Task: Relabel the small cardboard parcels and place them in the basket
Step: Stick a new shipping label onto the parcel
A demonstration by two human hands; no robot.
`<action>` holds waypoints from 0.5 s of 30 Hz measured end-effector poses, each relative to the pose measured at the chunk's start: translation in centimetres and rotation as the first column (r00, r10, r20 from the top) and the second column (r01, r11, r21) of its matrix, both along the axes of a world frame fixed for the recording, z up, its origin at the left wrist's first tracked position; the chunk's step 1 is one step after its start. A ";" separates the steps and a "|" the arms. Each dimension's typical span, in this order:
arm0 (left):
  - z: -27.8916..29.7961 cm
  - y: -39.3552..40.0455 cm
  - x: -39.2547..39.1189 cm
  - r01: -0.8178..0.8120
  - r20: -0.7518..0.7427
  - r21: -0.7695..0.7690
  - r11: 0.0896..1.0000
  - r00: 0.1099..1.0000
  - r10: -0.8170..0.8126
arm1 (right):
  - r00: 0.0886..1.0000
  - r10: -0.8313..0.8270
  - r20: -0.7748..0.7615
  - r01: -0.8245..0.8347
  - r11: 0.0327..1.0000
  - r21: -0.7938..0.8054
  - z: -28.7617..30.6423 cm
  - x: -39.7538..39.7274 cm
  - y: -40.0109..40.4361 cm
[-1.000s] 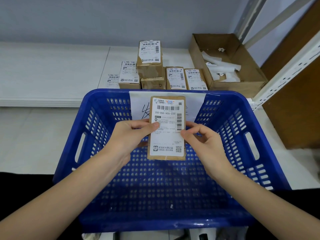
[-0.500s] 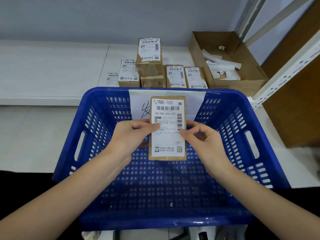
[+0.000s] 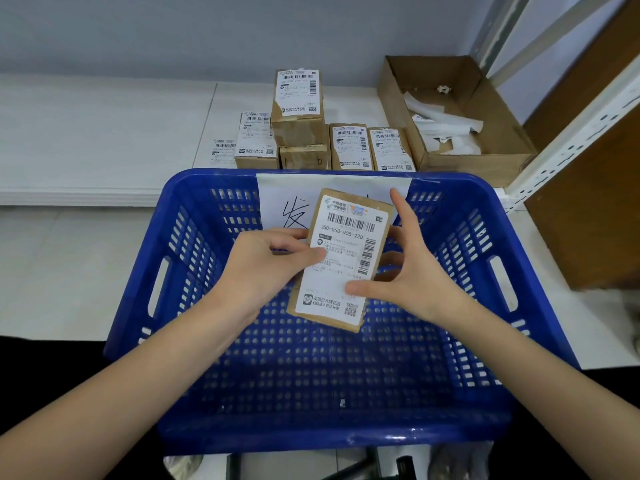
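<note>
Nearest to you, the blue basket [image 3: 194, 358] fills the lower middle of the frame, its perforated floor showing below your forearms. Above that floor, at the centre of the frame, you hold the parcel [image 3: 341, 259] label-side up, tilted so its top leans to the right. Your left hand [image 3: 266, 268] grips the parcel's left edge, thumb lying across the white label [image 3: 346, 268] and fingers curled behind the cardboard. Your right hand [image 3: 412, 271] sits on the parcel's right side with the fingers spread: the thumb tip presses on the label low down, the index finger points straight up clear of the top right corner, and the other fingers pass behind the parcel. So the parcel lies between your two hands, held above the basket and not resting on its floor.

Behind the parcel, a white paper sheet [image 3: 277, 192] with handwriting hangs on the basket's far wall. Beyond the basket, in the upper middle of the frame, more labelled parcels [image 3: 299, 109] stand grouped on the white worktop [image 3: 104, 140], one stacked on another. To their right, in the upper right, an open cardboard box [image 3: 485, 161] holds strips of white backing paper [image 3: 446, 124].
</note>
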State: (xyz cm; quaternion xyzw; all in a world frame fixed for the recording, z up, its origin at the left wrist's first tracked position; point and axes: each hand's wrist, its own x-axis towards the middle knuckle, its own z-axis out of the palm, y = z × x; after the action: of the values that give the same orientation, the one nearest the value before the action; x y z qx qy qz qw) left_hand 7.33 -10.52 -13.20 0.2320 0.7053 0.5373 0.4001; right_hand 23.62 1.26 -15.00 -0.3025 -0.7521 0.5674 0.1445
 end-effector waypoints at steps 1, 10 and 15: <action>-0.1 -0.1 0.0 0.007 -0.006 -0.002 1.000 1.000 -0.007 | 1.000 0.005 -0.001 -0.005 1.000 0.010 0.1 0.0 0.2; -0.3 -0.5 0.5 0.115 -0.050 -0.030 0.993 0.992 -0.116 | 0.992 -0.101 -0.071 0.100 0.995 -0.011 -0.1 0.1 0.7; -0.4 -0.5 0.6 0.121 -0.050 -0.054 0.991 0.991 -0.124 | 0.982 -0.163 -0.093 0.174 0.977 0.123 -0.5 0.1 0.4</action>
State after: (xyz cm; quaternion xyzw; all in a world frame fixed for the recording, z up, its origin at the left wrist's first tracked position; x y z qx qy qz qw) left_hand 7.97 -11.03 -13.61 0.2788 0.7135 0.4874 0.4191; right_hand 23.68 1.69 -15.53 -0.3313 -0.7526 0.5148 0.2425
